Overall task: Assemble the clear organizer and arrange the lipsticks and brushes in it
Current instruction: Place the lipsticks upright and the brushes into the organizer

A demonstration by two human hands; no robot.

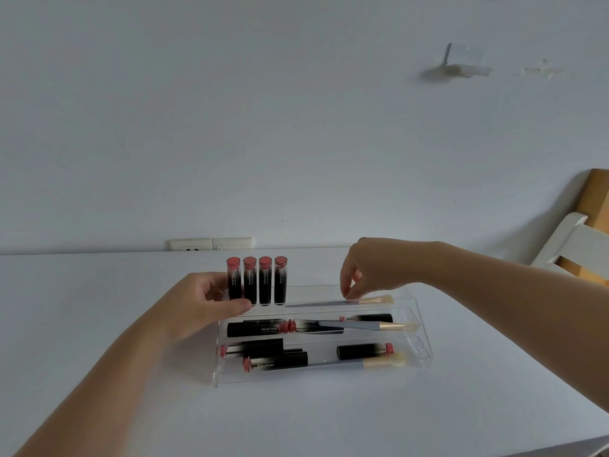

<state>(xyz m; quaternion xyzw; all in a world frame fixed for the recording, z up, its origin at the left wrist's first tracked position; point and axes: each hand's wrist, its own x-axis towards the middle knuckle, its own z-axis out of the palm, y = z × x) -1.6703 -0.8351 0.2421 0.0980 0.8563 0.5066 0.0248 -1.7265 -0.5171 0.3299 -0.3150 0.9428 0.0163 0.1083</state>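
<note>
Clear organizer (418, 311): transparent stepped tray with three long rows, standing on the white table (99, 291), near its middle.

Far row, left end: four lipsticks (257, 281) standing upright side by side, black tubes with pink-red tops, each bearing vertical pale lettering too small to read surely. Same row, right part: one brush (339, 303) lying flat, grey handle, gold ferrule, pale bristles pointing right.

Middle row: a black lipstick (255, 329) lying on its side, printed "Heng Fang"; further black tubes with red ends beside it; a second brush (362, 324) lying across them, bristles to the right.

Near row: several black lipsticks lying flat, one (278, 361) printed "Heng Fang" upside down to the viewer; a third brush (384, 361) with pale bristles at the right end.

Left hand (204, 300): at the organizer's far left corner, fingers curled behind the leftmost upright lipstick, thumb pressed along the tray's edge in front.

Right hand (372, 268): over the far row, fingertips narrowed downward onto the flat brush's handle, pinching it.

Background: wall socket plate (211, 244) behind the table; a chair (573, 245) at far right.
</note>
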